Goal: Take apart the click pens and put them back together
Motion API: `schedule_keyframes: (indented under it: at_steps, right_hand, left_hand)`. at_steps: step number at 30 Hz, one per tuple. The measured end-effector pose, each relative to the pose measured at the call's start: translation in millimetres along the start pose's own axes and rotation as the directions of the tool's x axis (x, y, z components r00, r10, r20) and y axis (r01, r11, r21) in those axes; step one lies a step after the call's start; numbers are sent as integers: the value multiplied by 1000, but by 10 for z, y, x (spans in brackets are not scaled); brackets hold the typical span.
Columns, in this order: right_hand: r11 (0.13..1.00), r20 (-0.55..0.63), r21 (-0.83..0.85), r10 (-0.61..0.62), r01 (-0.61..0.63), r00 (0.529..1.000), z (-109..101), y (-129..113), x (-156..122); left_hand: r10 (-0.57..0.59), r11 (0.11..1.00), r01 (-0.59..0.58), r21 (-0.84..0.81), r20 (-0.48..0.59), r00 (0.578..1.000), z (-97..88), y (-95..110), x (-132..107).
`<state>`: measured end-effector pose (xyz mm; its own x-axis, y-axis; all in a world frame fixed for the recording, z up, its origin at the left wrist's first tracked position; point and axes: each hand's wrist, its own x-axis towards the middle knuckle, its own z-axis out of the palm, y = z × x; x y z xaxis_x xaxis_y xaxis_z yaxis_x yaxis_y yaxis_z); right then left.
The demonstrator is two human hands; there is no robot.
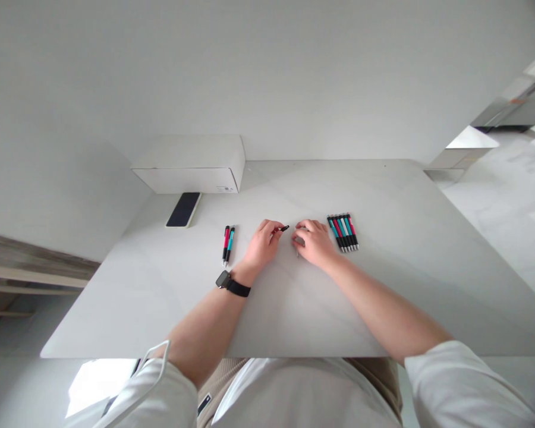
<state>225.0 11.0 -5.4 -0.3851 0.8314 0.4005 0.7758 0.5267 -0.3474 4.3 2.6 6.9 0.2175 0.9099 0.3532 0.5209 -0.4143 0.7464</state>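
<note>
Between the thumb and fingers of my left hand (pixel 264 242) is a black pen part (pixel 285 228), its tip pointing right. My right hand (pixel 314 241) is just across from it, fingers curled and pinched. A small thin piece (pixel 297 254) shows below those fingers; whether they hold it or it lies on the table I cannot tell. Beside my right hand lies a row of several pens (pixel 343 232) in teal, red and white with black grips. To the left of my left hand are two more pens, one red (pixel 225 245) and one teal (pixel 230 246), side by side.
A white table (pixel 182 321) spreads under my arms, its far edge along a pale wall. At the back left stands a long white box (pixel 187 180), with a phone (pixel 184 210) lying in front of it. A black watch (pixel 232 283) is on my left wrist.
</note>
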Motion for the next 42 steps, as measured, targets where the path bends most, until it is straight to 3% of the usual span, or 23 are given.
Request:
schedule_keyframes:
  at_steps: [4,8,11,17,26,33,38,42]
  right_hand:
    - [976,-57,216,34,-21,998,-91,-17,39]
    - [887,-173,458,155,-60,973,-150,-16,57]
    - [858,-192,503,222,-98,956,-141,-11,48]
    - [851,-180,516,220,-99,959,-124,-9,40]
    - [877,-181,476,167,-63,969,-139,-41,37]
    - [894,-164,446,56,23,985,-175,-2,66]
    - [991,-191,124,83,-60,978,-111,75,12]
    - [993,-119,-105,44,-57,992,-57,44,-48]
  left_hand:
    - [6,1000,-6,-10,-3,1000,1,-13,-5]
    - [19,1000,-18,-22,39,999,1,16,-11]
    - [38,999,-35,-40,65,997,14,36,-19]
    - [44,998,-42,-42,69,997,27,38,-27]
    - [61,997,-57,-50,72,996,23,55,-28]
    - [47,998,-45,-46,35,998,3,40,-22]
    - [1,999,-2,-35,-29,1000,13,5,-14]
    - [-15,999,14,-37,-47,999,13,9,-10]
